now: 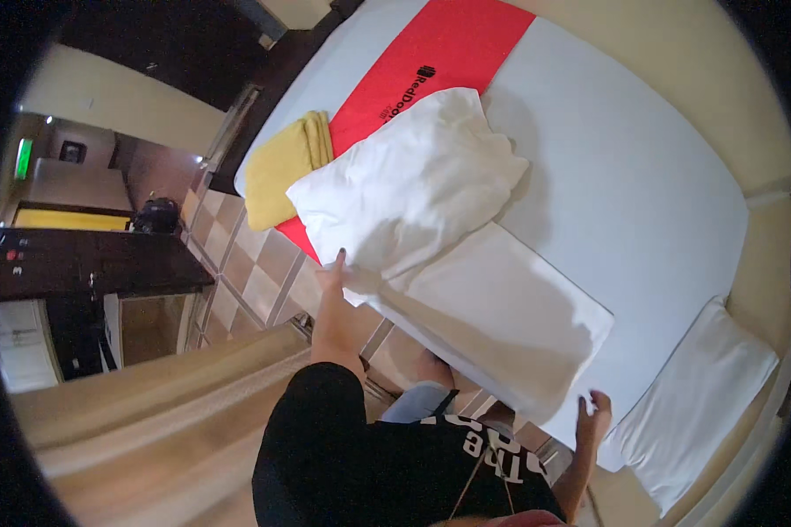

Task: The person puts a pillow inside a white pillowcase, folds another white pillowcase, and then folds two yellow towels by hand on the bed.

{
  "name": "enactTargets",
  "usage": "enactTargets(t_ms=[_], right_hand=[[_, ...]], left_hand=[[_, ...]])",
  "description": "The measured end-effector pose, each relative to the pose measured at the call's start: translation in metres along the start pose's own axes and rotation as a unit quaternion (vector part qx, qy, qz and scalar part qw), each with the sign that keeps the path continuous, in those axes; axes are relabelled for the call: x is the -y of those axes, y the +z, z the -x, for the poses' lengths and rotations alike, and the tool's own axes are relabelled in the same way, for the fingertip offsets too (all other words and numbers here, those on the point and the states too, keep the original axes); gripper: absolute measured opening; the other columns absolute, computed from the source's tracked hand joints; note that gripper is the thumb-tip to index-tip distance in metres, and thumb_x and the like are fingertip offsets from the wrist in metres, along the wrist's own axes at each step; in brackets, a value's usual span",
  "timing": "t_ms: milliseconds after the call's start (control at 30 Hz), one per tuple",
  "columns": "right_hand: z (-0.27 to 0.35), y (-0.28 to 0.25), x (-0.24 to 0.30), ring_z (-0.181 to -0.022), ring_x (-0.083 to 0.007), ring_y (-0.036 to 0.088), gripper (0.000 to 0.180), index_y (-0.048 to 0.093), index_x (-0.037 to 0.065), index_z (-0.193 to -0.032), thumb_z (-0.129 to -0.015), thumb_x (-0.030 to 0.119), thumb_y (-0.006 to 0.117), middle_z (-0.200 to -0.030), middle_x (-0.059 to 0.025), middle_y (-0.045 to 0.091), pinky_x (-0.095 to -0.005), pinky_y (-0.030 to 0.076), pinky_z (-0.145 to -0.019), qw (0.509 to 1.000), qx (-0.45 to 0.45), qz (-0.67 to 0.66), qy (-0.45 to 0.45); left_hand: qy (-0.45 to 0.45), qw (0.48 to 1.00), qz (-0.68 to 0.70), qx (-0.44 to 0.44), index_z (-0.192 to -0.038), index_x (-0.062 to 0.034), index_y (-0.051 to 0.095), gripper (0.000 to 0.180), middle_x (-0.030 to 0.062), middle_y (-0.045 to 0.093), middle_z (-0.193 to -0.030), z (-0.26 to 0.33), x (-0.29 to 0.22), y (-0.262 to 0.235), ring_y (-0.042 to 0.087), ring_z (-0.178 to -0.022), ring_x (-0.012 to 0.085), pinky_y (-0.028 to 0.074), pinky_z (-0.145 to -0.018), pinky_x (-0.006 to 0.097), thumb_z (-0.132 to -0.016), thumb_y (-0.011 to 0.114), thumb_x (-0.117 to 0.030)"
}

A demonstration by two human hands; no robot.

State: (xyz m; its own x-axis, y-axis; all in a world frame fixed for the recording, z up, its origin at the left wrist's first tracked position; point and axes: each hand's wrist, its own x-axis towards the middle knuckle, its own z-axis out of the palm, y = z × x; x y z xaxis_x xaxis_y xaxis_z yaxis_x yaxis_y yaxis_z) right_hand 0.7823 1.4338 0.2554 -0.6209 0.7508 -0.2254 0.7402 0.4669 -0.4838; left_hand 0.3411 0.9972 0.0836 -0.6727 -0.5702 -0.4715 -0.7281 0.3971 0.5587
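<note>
A plump, rumpled white pillow (413, 180) lies across the near side of the bed, over part of a red bed runner. My left hand (332, 274) is at its near left corner, thumb on top, fingers mostly hidden beneath, closed on the pillow. Flat against the pillow's right side is a smooth white cloth (510, 307) shaped like a pillowcase; whether the two are joined I cannot tell. My right hand (594, 417) hovers by the bed's near edge, right of the flat cloth, fingers apart and holding nothing.
A folded yellow towel (286, 167) rests on the red runner (448, 44) at the bed's left end. Another white pillow (699, 404) lies at the right end of the white bed (624, 149). A dark desk (105, 263) with a black bag (156, 214) stands left, beyond tiled floor (255, 272).
</note>
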Motion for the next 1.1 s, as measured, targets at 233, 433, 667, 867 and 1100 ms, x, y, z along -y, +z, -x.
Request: enactTargets(t_ms=[233, 433, 667, 867, 1100], right_hand=[[-0.108, 0.198, 0.147, -0.086, -0.0168, 0.057, 0.041, 0.057, 0.003, -0.101, -0.077, 0.036, 0.064, -0.093, -0.0075, 0.061, -0.0354, 0.046, -0.076, 0.816, 0.252, -0.489, 0.175], [-0.216, 0.176, 0.301, -0.108, -0.0305, 0.05, 0.071, 0.046, -0.002, -0.118, -0.076, 0.054, 0.056, -0.114, -0.0195, 0.053, -0.0416, 0.038, -0.095, 0.483, 0.155, -0.833, 0.222], [-0.178, -0.042, 0.312, -0.094, -0.0259, 0.058, 0.045, 0.051, -0.002, -0.112, -0.074, 0.021, 0.058, -0.108, -0.0123, 0.057, -0.0346, 0.046, -0.084, 0.512, 0.065, -0.846, -0.132], [-0.089, -0.166, 0.297, -0.093, -0.0236, 0.058, 0.04, 0.053, -0.002, -0.109, -0.073, 0.015, 0.057, -0.104, -0.0111, 0.058, -0.0326, 0.045, -0.082, 0.619, -0.007, -0.723, -0.307], [-0.017, -0.245, 0.219, -0.091, -0.0209, 0.058, 0.035, 0.056, -0.003, -0.105, -0.072, 0.009, 0.056, -0.1, -0.0096, 0.06, -0.0303, 0.045, -0.08, 0.8, -0.147, -0.453, -0.366]], left_hand=[[-0.003, 0.786, 0.388, 0.482, -0.113, 0.0036, 0.048, 0.045, 0.0158, 0.055, -0.111, 0.042, -0.147, -0.022, 0.053, -0.103, 0.0281, 0.042, -0.089, 0.04, -0.08, 0.054, -0.025], [0.028, 0.711, 0.461, 0.53, -0.109, 0.0014, 0.05, 0.037, 0.0185, 0.053, -0.114, 0.179, -0.179, -0.137, 0.053, -0.103, 0.0296, 0.044, -0.086, 0.044, -0.079, 0.047, -0.02], [0.118, 0.864, 0.153, 0.464, -0.102, 0.0019, 0.058, 0.038, 0.0131, 0.062, -0.098, 0.19, -0.049, -0.134, 0.058, -0.094, 0.0239, 0.044, -0.084, 0.042, -0.082, 0.054, -0.03], [0.479, 0.743, -0.014, 0.467, -0.112, 0.0015, 0.049, 0.043, 0.0144, 0.057, -0.107, 0.212, -0.155, -0.052, 0.054, -0.099, 0.0225, 0.041, -0.088, 0.033, -0.08, 0.062, -0.024], [0.215, 0.626, 0.355, 0.66, -0.116, -0.002, 0.046, 0.04, 0.0107, 0.053, -0.111, 0.346, -0.239, 0.007, 0.051, -0.102, 0.0193, 0.04, -0.089, 0.031, -0.078, 0.058, -0.007]])
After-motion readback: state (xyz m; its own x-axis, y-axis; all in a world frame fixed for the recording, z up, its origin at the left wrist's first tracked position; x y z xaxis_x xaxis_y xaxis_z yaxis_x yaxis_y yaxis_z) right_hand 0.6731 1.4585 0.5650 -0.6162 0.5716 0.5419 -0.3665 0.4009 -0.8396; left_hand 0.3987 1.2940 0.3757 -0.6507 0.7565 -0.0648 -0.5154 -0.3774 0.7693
